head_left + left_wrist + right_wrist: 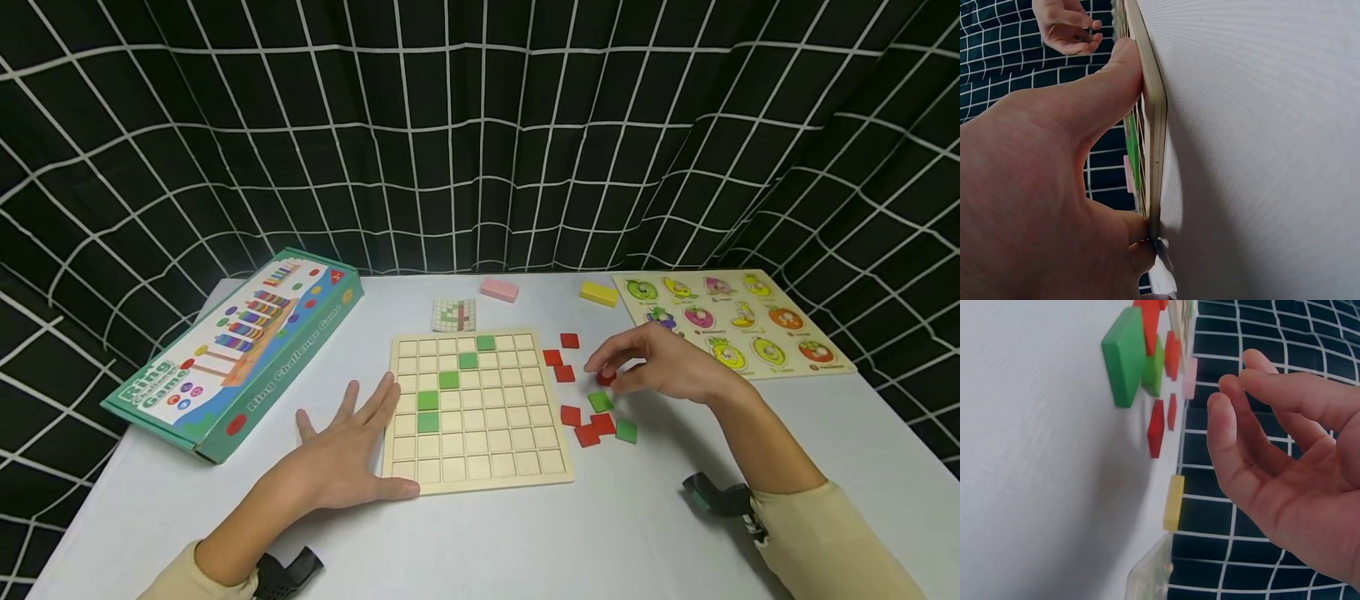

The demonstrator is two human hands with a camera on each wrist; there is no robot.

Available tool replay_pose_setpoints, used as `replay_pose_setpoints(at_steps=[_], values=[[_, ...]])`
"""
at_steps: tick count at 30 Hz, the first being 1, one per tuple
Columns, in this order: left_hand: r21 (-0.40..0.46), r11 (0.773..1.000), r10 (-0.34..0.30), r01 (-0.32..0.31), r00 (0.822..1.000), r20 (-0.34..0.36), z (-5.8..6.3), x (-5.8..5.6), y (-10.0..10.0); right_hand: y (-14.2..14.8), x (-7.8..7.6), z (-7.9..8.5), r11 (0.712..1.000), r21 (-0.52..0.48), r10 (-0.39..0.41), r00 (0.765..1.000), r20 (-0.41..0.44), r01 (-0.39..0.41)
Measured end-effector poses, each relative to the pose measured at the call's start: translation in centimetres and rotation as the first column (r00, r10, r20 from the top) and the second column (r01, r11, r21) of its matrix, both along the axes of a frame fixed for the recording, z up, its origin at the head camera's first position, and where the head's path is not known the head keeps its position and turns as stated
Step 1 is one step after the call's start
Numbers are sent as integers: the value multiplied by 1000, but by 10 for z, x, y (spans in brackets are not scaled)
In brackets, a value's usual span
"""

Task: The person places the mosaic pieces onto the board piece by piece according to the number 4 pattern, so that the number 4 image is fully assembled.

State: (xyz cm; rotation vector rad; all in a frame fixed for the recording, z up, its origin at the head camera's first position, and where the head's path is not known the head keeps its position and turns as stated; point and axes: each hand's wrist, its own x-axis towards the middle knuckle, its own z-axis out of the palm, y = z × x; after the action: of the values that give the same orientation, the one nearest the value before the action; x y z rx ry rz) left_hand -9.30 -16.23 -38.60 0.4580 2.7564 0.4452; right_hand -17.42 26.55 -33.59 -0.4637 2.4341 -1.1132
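Note:
A pale wooden grid board point(502, 440) lies on the white table, with several green tiles point(448, 380) set diagonally in its squares. My left hand point(341, 458) is spread at its near left corner, thumb along the front edge and fingers at the left edge. In the left wrist view, the thumb point(1119, 78) rests against the board's rim. My right hand point(667, 367) hovers over a red tile point(606, 377) right of the board. Its loosely bent fingers point(1222, 422) hold nothing in the right wrist view. Around it lie several red tiles point(570, 415) and green tiles point(600, 402).
Behind the board lie a small pattern card point(454, 315), a pink block point(499, 290) and a yellow block point(598, 294). A Ring Challenge Game box point(255, 350) is at left, a fruit puzzle board point(825, 362) at right. A black grid curtain point(480, 150) encloses the table.

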Motion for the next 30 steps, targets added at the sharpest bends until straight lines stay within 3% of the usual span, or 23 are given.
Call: replay_pose_setpoints(at_steps=[13, 30], values=[[1, 1000, 2, -2, 1000, 17, 3, 2, 0, 4, -8, -16, 999, 23, 21, 997, 80, -23], [0, 1000, 7, -7, 1000, 15, 1, 1, -1, 1, -7, -20, 997, 71, 36, 998, 47, -39]])
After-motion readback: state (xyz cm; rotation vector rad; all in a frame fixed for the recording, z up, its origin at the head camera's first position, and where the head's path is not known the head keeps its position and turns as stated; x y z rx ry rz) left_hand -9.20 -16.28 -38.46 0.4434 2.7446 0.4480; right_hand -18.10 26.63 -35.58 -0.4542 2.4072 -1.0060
